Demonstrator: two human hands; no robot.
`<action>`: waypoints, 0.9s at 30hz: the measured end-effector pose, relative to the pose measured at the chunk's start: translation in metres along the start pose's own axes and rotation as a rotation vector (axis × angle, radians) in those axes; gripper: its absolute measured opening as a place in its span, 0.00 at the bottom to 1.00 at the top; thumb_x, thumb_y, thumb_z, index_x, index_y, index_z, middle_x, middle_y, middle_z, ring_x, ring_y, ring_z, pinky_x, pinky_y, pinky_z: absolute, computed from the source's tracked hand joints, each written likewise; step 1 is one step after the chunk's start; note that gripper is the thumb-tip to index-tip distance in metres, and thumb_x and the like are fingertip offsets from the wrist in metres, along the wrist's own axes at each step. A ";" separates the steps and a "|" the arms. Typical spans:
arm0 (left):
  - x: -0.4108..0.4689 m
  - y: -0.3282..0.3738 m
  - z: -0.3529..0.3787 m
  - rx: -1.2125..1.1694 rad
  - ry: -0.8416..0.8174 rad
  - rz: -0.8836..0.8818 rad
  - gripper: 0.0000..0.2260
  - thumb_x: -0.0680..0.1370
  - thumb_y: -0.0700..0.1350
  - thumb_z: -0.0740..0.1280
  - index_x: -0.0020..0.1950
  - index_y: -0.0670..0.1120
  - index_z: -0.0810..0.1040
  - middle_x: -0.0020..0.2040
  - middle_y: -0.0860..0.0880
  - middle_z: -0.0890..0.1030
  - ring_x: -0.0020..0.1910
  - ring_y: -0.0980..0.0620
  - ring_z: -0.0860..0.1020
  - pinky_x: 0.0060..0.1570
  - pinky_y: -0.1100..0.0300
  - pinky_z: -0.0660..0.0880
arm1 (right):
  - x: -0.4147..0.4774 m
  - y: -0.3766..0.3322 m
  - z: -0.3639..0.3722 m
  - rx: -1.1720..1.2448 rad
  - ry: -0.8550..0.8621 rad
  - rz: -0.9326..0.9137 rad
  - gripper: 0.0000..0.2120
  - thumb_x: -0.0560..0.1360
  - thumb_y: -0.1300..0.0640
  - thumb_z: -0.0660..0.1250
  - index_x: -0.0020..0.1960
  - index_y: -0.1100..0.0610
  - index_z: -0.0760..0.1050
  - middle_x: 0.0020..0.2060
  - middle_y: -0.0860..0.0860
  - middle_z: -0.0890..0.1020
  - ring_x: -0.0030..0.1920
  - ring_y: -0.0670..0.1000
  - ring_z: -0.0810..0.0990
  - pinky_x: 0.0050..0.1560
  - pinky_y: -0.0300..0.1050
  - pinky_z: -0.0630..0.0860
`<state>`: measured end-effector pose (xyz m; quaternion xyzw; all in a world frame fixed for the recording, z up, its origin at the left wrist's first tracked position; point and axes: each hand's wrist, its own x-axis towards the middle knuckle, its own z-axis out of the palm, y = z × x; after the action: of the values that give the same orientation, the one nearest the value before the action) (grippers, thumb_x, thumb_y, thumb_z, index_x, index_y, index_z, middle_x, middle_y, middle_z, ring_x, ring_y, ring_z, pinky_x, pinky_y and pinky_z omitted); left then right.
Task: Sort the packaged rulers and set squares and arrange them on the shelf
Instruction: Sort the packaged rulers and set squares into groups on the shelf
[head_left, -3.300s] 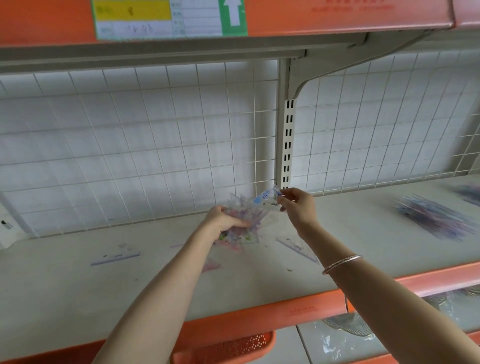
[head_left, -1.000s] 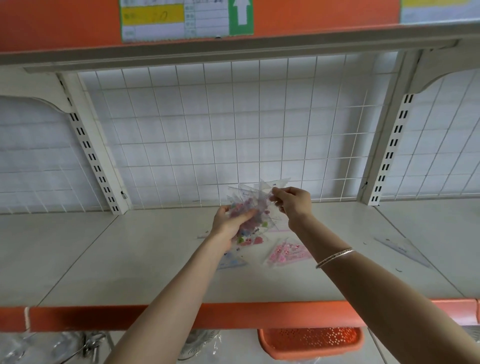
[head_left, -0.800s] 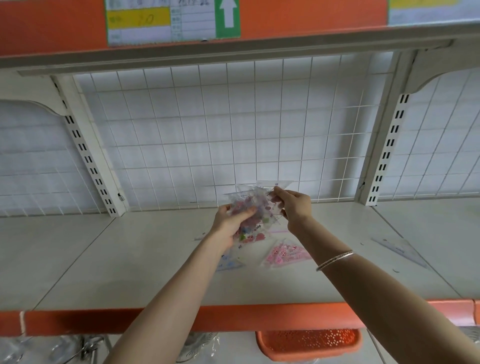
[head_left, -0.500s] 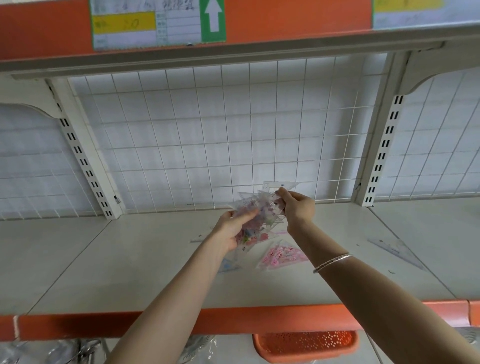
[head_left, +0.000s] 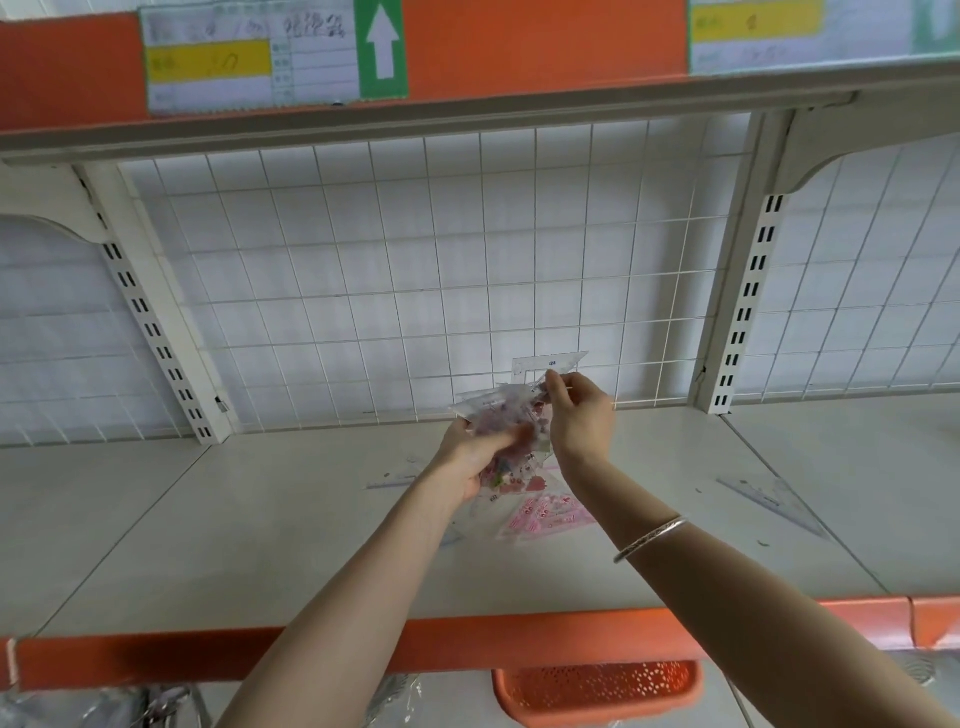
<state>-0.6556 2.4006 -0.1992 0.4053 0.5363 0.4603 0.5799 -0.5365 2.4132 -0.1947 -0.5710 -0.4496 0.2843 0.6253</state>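
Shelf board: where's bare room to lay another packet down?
Widest bare stretch of the shelf: left of the left hand, toward the slotted upright. Smaller gap between pink packet and clear set square. Crowded under the held bundle.

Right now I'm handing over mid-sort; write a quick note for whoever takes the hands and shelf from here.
Hands: the left hand grips a fanned bundle of packaged set squares above the shelf; the right hand pinches one clear set square at the bundle's top.
On the shelf: a pink-printed set square below the hands, a second clear triangle lying off to the right, a faint strip on the left, perhaps a ruler.
Done: only loose pieces lie out, no neat groups.
Left: sort the bundle and arrange everything.
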 end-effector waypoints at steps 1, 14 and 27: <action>0.000 0.000 0.000 0.009 0.021 0.007 0.28 0.63 0.41 0.80 0.59 0.38 0.75 0.45 0.43 0.83 0.37 0.49 0.83 0.34 0.58 0.79 | 0.001 -0.001 -0.001 0.065 -0.005 0.029 0.12 0.77 0.53 0.65 0.40 0.59 0.79 0.34 0.51 0.81 0.38 0.49 0.78 0.41 0.42 0.71; 0.014 0.005 -0.045 -0.031 0.369 0.128 0.34 0.61 0.40 0.81 0.63 0.40 0.70 0.56 0.44 0.78 0.51 0.46 0.79 0.32 0.59 0.72 | 0.018 0.002 -0.031 0.795 -0.220 0.407 0.04 0.77 0.65 0.65 0.46 0.64 0.77 0.37 0.59 0.82 0.35 0.52 0.84 0.38 0.37 0.81; 0.022 0.018 -0.099 0.002 0.491 0.135 0.34 0.63 0.41 0.81 0.64 0.41 0.67 0.59 0.44 0.76 0.54 0.46 0.75 0.44 0.53 0.73 | 0.008 0.017 -0.019 0.264 -0.408 0.281 0.11 0.69 0.75 0.69 0.51 0.69 0.79 0.49 0.66 0.81 0.41 0.56 0.82 0.46 0.39 0.81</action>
<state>-0.7563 2.4243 -0.1972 0.3169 0.6334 0.5820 0.3996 -0.5136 2.4149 -0.2085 -0.4722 -0.4415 0.5336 0.5452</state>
